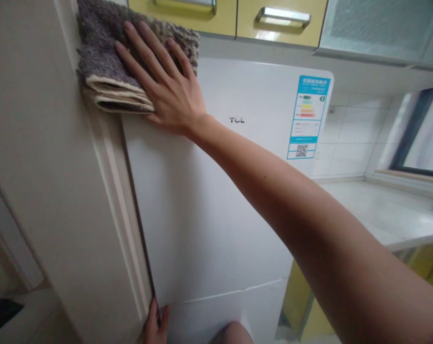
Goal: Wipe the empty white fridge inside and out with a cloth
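Observation:
My right hand reaches across to the upper left, its fingers spread over a thick, folded plush cloth in grey and brown. It holds this cloth against the upper left corner of a white refrigerator, where the cloth also overlaps the neighbouring frame. The thumb is mostly hidden beneath the cloth's lower edge. Low in the view, my left hand grips the left edge of the refrigerator door, fingers on either side of that edge; the rest of the hand is cut off.
Yellow cabinets with metal handles hang above the refrigerator. A pale door frame runs close along its left side. To the right lie a white countertop and a window. A knee shows at the bottom.

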Demonstrator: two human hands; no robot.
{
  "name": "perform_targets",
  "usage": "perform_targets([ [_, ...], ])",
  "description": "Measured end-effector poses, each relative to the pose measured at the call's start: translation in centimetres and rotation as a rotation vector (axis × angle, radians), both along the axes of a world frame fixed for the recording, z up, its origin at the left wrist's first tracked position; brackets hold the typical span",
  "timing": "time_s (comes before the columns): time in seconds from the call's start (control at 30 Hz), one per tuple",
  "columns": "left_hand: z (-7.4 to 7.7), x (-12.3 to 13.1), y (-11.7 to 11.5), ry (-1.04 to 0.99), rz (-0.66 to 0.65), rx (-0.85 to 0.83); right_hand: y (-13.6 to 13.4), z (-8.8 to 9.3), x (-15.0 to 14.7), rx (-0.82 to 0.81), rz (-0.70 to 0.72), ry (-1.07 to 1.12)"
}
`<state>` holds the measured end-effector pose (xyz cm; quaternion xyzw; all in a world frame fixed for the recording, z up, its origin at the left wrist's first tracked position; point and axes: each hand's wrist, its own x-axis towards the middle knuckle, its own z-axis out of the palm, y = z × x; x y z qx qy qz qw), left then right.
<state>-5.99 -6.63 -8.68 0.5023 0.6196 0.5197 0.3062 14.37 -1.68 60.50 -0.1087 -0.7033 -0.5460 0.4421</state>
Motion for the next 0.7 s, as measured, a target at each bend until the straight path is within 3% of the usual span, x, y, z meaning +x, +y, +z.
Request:
perform_targets([
  [0.07,-0.6,-0.1,0.1,0.000,0.012,0.003,1.1,-0.6,-0.7,0.006,0.050,0.000],
  [0.23,-0.8,-0.2,0.0,0.007,-0.009,0.026,2.7,-4.4,-2.0,-0.020,0.101,-0.041],
  [0.57,-0.2,-0.4,0.0,-0.076,-0.097,0.055,1.4,-12.4,-3.0,-0.140,-0.351,-0.129],
  [0.7,-0.2,-0.4,0.1,-0.036,-0.035,0.062,2.2,-15.6,-3.0,-0.224,-0.326,-0.091],
])
